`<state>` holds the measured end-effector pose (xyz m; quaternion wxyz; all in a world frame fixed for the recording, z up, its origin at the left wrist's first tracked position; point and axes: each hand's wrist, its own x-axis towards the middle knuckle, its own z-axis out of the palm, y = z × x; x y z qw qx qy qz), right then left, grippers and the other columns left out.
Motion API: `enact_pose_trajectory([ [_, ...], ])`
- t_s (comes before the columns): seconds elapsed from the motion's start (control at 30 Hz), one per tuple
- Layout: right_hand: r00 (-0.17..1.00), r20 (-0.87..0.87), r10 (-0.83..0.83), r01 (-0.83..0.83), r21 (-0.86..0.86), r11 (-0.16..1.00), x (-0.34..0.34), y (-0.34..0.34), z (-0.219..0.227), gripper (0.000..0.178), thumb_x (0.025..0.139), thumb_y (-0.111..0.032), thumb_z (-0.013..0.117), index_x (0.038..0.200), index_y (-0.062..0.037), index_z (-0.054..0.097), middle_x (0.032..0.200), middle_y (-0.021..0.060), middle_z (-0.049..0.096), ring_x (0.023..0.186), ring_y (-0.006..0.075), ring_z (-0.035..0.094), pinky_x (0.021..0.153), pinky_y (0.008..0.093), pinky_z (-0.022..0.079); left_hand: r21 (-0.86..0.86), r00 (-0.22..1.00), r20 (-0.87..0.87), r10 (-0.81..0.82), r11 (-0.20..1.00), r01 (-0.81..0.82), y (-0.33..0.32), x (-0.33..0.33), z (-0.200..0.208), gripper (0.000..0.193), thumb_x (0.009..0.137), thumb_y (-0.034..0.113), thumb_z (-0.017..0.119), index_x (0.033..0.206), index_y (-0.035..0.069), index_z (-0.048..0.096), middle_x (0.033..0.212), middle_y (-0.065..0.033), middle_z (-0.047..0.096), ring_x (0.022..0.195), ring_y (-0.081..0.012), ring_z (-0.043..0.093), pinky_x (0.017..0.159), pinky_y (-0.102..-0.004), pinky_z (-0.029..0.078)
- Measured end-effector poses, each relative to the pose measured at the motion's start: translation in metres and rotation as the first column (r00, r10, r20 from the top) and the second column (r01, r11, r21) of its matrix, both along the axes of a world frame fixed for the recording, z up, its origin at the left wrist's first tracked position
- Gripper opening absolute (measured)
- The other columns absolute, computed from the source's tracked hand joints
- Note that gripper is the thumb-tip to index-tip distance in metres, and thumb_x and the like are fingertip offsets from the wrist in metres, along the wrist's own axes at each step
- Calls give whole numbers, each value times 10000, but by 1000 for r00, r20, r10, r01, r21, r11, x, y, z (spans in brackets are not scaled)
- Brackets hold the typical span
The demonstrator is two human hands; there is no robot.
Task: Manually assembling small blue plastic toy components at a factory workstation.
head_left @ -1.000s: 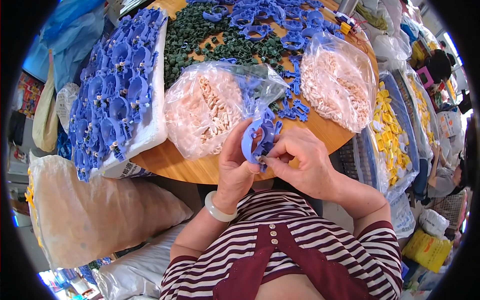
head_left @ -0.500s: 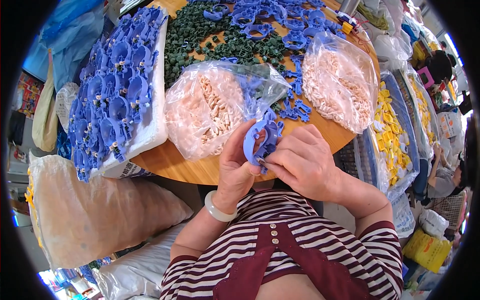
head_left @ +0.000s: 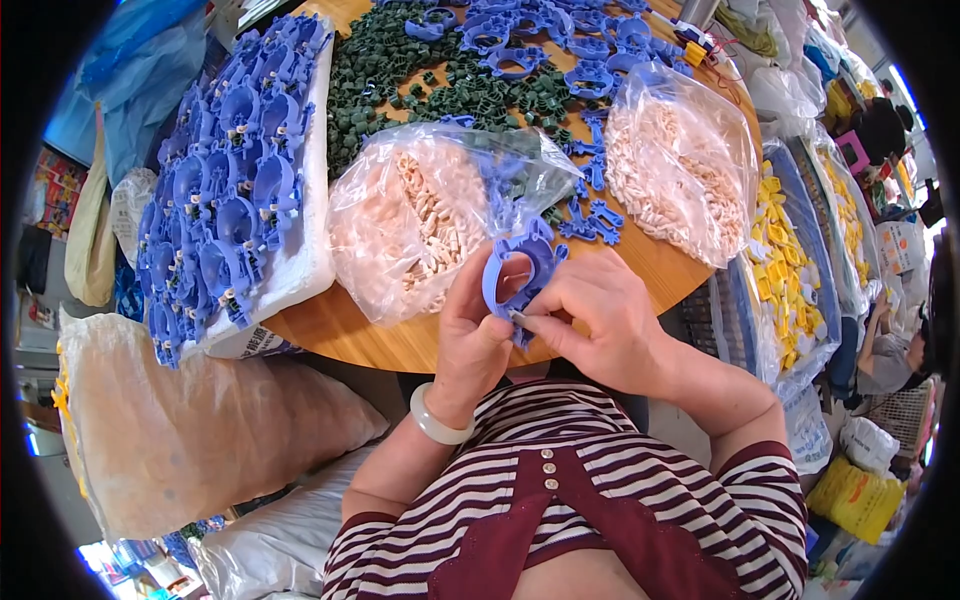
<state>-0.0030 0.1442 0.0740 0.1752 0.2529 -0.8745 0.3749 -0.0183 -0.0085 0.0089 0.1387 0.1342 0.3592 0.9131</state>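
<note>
My left hand (head_left: 472,335) grips a blue plastic ring-shaped part (head_left: 492,287), held upright over the table's near edge. Beside it, my right hand (head_left: 597,325) pinches at the ring's lower side; whatever is between thumb and forefinger is too small to make out. Just beyond my hands lies a clear bag of small pale pink pieces (head_left: 430,215), and a second clear bag of the same pieces (head_left: 680,170) lies to the right. Small blue figure-like parts (head_left: 597,220) are scattered between the bags.
At left, a white foam board (head_left: 318,190) carries rows of blue ring parts (head_left: 238,225). Dark green small parts (head_left: 400,70) and more blue rings (head_left: 515,62) cover the far table. A crate of yellow parts (head_left: 780,265) stands right; a large sack (head_left: 200,420) stands lower left.
The blue ring has turned a little in my left hand. My right fingers have shifted slightly along its lower side and still pinch there.
</note>
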Motion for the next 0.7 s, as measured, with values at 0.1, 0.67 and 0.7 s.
enact_pose_trajectory([
  [0.1, 996, 89, -1, 6, -48, 999, 0, 0, 2, 109, 682, -81, 695, 717, -75, 592, 658, 30, 554, 614, 205, 530, 620, 316, 374, 11, 1000, 8, -6, 1000, 6, 0, -1, -3, 760, 751, 250, 731, 1354, 35, 322, 1217, -110, 498, 1150, -233, 474, 981, -364, 374],
  [0.67, 966, 258, -25, 32, -25, 999, 0, 0, 3, 118, 713, -103, 665, 679, -73, 557, 610, 32, 525, 583, 193, 498, 608, 320, 355, 25, 1000, 11, -22, 999, 21, 1, -3, -7, 733, 766, 226, 718, 1364, 67, 325, 1225, -104, 492, 1167, -232, 456, 1001, -369, 351],
  [0.7, 990, 139, -30, 25, 32, 999, -1, -2, 2, 112, 707, -101, 665, 683, -80, 557, 628, 31, 528, 601, 202, 500, 620, 327, 357, 29, 1000, 13, -27, 999, 26, 1, -3, -7, 735, 765, 225, 718, 1365, 67, 324, 1228, -106, 492, 1169, -230, 455, 1002, -367, 351],
])
